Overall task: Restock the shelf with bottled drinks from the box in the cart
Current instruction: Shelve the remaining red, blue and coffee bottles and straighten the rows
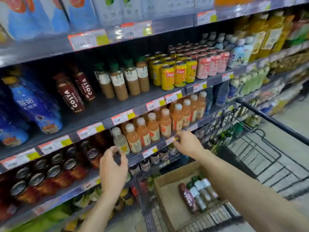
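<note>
Our left hand (113,169) seems to grip something dark below the pale bottle (120,141), our right hand (187,143) pinches a price tag (169,141), perhaps straightening it.

Box (168,195) in cart (260,148), shelf (103,111) left.

- Shelf (107,113): dark grey boards, matt, smooth.
- Price labels (122,117): paper behind glossy clear plastic strips.
- Box (168,195), lower centre: brown cardboard, matt.
- Cart (260,148), right: black wire, dull sheen.
- Peach drink bottles (153,128): translucent plastic, white caps.
- Yellow cans (179,76): glossy metal.
</note>
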{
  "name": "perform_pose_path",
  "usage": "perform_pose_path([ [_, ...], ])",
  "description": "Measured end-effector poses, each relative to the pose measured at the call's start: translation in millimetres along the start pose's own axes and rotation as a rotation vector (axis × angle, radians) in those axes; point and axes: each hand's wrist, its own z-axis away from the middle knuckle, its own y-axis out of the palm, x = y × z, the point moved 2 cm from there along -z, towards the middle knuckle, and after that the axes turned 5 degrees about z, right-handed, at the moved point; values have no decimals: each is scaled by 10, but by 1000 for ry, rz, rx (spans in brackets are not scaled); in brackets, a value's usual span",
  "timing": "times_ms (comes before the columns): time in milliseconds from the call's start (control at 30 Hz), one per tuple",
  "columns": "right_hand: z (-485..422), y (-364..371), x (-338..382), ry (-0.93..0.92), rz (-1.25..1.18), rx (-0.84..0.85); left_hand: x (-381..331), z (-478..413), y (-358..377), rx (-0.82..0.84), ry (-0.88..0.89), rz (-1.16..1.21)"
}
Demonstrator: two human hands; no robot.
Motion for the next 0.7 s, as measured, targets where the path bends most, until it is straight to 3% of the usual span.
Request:
perform_pose_path([
  [433,722,2017,-2256,386,58,659,770,1839,2495,659,-539,-217],
  [700,620,2863,-2867,404,96,836,1164,2315,3628,793,-736,-280],
])
